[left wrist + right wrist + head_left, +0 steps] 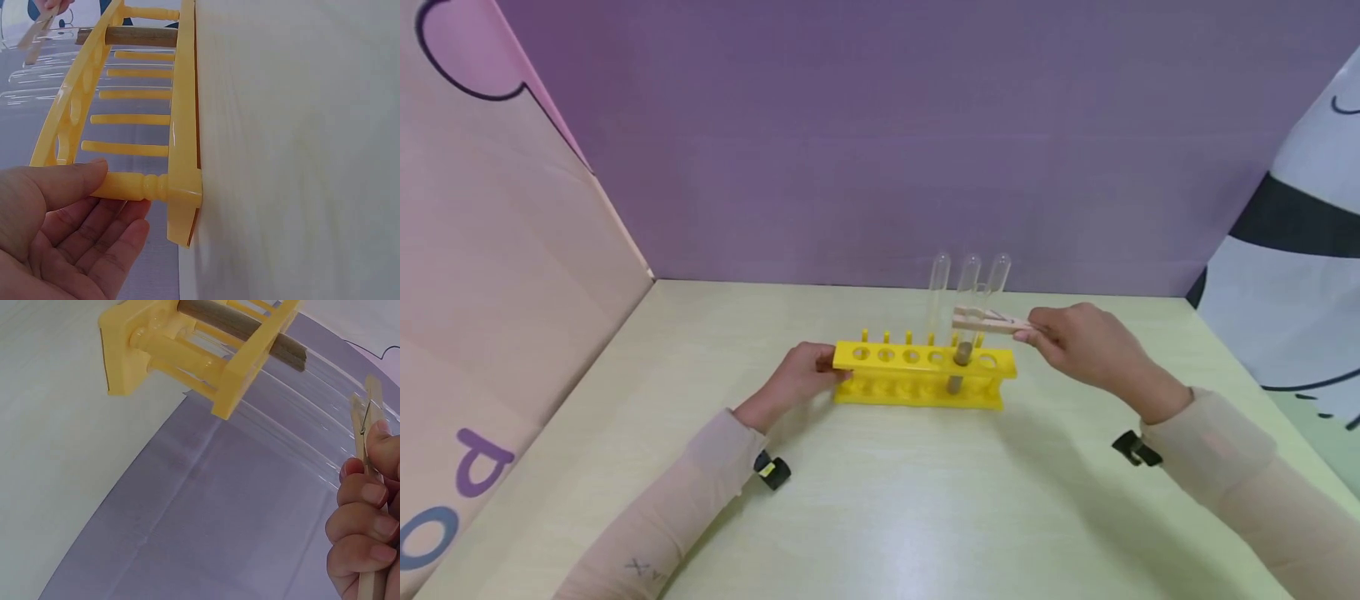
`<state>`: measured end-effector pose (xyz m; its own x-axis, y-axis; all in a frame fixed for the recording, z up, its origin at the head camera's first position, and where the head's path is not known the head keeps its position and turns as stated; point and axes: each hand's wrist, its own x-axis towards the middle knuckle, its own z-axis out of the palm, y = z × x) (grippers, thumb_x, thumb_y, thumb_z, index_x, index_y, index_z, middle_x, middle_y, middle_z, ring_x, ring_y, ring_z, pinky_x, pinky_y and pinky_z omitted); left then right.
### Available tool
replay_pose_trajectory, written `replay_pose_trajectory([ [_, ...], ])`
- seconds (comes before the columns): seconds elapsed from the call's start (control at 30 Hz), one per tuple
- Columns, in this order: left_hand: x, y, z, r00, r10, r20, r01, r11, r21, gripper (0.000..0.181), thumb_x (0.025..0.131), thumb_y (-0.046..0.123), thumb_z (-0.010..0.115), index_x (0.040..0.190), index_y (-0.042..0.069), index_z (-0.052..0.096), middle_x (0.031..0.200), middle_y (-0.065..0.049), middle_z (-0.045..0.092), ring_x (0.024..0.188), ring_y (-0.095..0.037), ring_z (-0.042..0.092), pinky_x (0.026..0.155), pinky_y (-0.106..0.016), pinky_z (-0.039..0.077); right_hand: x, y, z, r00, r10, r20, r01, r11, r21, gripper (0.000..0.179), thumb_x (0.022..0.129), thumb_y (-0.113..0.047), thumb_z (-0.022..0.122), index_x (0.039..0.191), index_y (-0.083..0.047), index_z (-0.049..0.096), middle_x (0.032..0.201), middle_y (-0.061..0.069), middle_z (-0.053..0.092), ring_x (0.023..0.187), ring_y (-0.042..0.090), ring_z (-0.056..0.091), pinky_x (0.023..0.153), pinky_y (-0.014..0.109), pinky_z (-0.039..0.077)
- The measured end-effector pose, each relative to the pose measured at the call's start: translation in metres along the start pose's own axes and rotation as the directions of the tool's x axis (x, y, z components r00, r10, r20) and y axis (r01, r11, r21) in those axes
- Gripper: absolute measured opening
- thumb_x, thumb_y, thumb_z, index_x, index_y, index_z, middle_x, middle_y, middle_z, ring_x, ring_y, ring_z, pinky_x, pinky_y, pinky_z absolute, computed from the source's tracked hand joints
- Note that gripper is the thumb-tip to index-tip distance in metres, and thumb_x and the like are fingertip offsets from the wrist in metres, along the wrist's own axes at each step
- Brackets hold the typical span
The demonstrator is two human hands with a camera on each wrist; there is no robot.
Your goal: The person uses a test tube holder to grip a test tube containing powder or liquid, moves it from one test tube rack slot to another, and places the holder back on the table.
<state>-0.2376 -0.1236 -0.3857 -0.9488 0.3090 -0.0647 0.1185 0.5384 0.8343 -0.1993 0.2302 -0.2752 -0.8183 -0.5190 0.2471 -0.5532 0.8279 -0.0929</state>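
Beginning with lettering: the left panel (pixel 527 275) bears a purple letter (pixel 484 446), its reading uncertain at this tilt, and below it a blue-grey o (pixel 451 529). A dark X-like mark (pixel 637 567) shows on the left sleeve (pixel 700 475). The yellow rack (pixel 917 407) stands on the pale table (pixel 820 517), apart from its back edge (pixel 760 284). Tabletop extends before the rack and to both sides. The left hand (pixel 796 373) pinches the left end post (pixel 122 185) between thumb and fingers. The right hand (pixel 1090 346) is closed round a wooden clip (pixel 1000 325), its jaws across the upper part of a test tube (pixel 962 354). This tube, brown in its lower part, stands in the fifth hole from the left. Three inverted clear tubes (pixel 939 275) stand along the rear.
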Motion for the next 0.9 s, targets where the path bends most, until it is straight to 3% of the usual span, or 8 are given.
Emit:
replay_pose_trajectory([
  [0.9, -0.001, 0.001, 0.000, 1.000, 0.002, 0.003, -0.002, 1.000, -0.003, 0.030, 0.088, 0.008, 0.065, 0.117, 0.006, 0.065, 0.116, -0.006, 0.065, 0.096, -0.019, 0.059, 0.087, -0.033, 0.052, 0.006, -0.005, -0.026, 0.998, -0.029, -0.056, 0.026, 0.998, -0.050, 0.027, 0.092, -0.023, 0.062, 0.069, -0.013, 0.050, 0.051, -0.006, 0.030, 0.044, 0.008, 0.025, 0.045, 0.024, 0.025],
])
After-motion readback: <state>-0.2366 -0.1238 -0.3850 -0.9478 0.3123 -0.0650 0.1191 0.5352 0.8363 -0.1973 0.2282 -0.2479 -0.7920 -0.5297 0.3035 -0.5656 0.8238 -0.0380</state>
